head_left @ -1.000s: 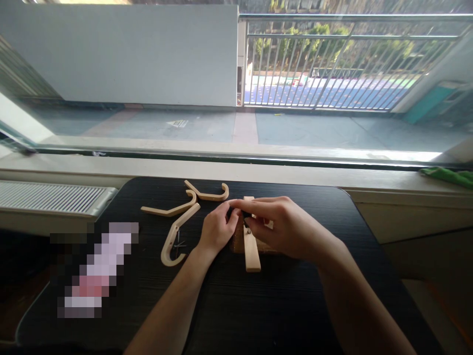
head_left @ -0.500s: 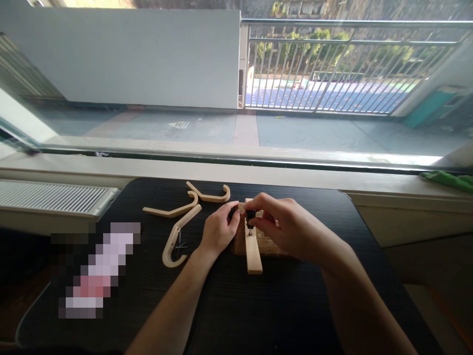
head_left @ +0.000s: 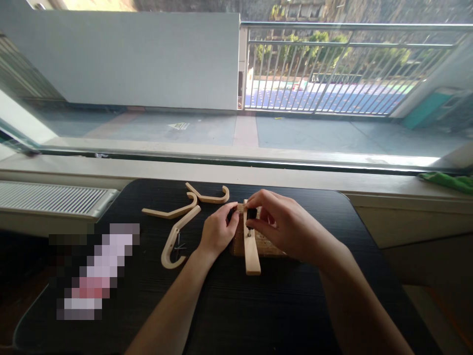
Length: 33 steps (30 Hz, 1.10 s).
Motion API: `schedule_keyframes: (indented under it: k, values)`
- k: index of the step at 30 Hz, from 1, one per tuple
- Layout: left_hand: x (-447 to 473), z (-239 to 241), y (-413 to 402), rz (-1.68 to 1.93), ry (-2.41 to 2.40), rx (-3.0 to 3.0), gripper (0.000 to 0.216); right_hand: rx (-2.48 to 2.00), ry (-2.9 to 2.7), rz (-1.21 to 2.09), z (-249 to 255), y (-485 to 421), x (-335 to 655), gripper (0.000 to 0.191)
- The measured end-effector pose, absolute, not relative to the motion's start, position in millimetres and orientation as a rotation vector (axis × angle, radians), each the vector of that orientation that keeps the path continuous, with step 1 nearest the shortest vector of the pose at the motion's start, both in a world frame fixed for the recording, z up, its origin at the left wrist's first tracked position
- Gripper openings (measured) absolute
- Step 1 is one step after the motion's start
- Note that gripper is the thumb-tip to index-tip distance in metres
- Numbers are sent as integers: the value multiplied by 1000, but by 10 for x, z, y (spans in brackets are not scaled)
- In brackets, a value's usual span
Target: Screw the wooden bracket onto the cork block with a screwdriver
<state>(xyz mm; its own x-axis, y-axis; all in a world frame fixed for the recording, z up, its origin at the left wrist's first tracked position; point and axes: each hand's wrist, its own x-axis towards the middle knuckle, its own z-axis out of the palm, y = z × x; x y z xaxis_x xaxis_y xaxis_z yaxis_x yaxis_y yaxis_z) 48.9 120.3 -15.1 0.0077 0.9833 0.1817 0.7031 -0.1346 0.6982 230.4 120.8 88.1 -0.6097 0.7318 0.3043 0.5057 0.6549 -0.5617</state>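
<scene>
My right hand (head_left: 277, 214) pinches a short black-handled screwdriver (head_left: 252, 217) from above. The screwdriver stands nearly upright, its metal tip down on a pale wooden hook piece (head_left: 253, 259). That piece lies across a brown woven-looking board (head_left: 239, 246), its near end sticking out past the board's front edge. At the board's left edge, my left hand (head_left: 218, 229) is closed; a small dark thing shows between thumb and forefinger, too hidden to name. The far end of the wooden piece is partly covered by my right hand.
Left of my hands lie three more wooden hooks, one (head_left: 172, 244) with several loose screws (head_left: 180, 246) inside its curve. A blurred pinkish patch (head_left: 107, 261) covers something at the black table's (head_left: 229, 315) left. Beyond are a radiator (head_left: 55, 199), a windowsill and a green cloth (head_left: 449, 181).
The screwdriver handle and my right hand have shifted very slightly. The wooden piece on the board stays in place, and my left hand keeps its hold.
</scene>
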Motion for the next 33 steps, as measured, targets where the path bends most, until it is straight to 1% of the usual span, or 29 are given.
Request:
schedule_keyframes:
  k: [4, 9, 14, 18, 23, 33]
  values:
    - [488, -150, 1202, 911, 1734, 1891, 30, -925, -2348, 561, 866, 1181, 2288, 18]
    - [483, -164, 1202, 928, 1732, 1911, 30, -954, -2340, 502, 876, 1190, 2277, 26]
    - [478, -174, 1203, 941, 1721, 1914, 31, -1027, -2333, 456, 912, 1211, 2288, 19]
    - [480, -174, 1206, 941, 1723, 1911, 31, -981, -2316, 518, 933, 1183, 2302, 10]
    - [481, -162, 1202, 920, 1720, 1890, 33, -1011, -2320, 560, 947, 1152, 2321, 18]
    - [472, -199, 1211, 947, 1706, 1890, 32, -955, -2351, 512, 1004, 1155, 2383, 8]
